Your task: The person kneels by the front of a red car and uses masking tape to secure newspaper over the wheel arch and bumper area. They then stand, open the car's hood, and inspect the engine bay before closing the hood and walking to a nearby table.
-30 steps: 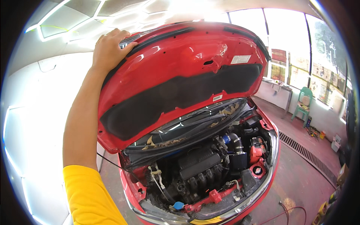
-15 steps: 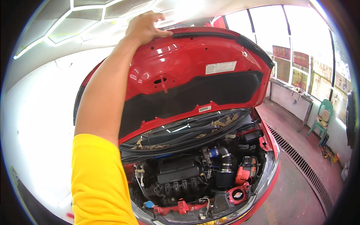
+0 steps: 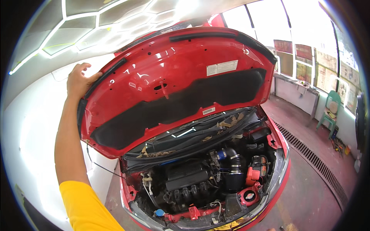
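Observation:
My left hand (image 3: 81, 80) is at the upper left edge of a raised red car hood (image 3: 127, 82). Its thumb presses against the rim, with the fingers bent around beside it. The hood's underside faces me, with a black insulation pad (image 3: 185, 96) across it and black rubber strips along its edge. Below lies the open engine bay, with a black engine cover (image 3: 186, 175), a ribbed intake pipe (image 3: 234, 163) and a battery with a red cover (image 3: 253, 176). No right hand can be made out.
A thin dark cable (image 3: 106, 169) runs from the hood's left corner down to the engine bay. Dry leaves (image 3: 227, 124) lie below the windshield. To the right are a floor drain grate (image 3: 308, 158), a green plastic chair (image 3: 328, 115) and a workbench (image 3: 296, 85) beneath windows.
My left hand has moved left and down along the hood's edge, from near its front middle to its left side. The view has shifted slightly, and the hood's left corner now shows.

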`<action>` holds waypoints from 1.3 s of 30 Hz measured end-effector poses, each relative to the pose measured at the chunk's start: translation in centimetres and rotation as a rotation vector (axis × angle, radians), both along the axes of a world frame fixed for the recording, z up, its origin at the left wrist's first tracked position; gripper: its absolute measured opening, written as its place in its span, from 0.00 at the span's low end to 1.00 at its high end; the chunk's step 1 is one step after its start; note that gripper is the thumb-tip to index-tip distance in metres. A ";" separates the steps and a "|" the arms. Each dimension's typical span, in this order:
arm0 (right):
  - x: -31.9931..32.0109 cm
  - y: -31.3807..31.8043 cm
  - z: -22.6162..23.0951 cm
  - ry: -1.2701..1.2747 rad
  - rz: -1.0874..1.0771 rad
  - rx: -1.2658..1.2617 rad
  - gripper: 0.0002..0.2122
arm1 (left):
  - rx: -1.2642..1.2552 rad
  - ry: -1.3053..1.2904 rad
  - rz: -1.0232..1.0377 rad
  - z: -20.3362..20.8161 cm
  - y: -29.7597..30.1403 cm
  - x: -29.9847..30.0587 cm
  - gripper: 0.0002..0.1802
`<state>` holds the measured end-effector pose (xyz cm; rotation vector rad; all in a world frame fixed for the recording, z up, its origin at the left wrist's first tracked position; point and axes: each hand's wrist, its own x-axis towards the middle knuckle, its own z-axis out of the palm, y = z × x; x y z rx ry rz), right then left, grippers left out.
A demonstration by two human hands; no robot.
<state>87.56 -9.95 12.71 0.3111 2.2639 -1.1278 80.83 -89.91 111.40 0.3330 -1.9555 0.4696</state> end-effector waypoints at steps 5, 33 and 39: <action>-3.2 -1.4 1.4 0.069 -0.048 0.054 0.13 | -0.034 0.023 -0.141 0.1 3.9 -4.0 0.35; -34.7 25.1 -6.1 0.522 0.781 0.411 0.11 | -0.004 -0.232 -0.278 -1.0 37.3 -32.2 0.33; -33.2 22.5 -3.1 0.460 0.700 0.232 0.10 | 0.024 -0.307 -0.318 -0.6 38.3 -32.1 0.32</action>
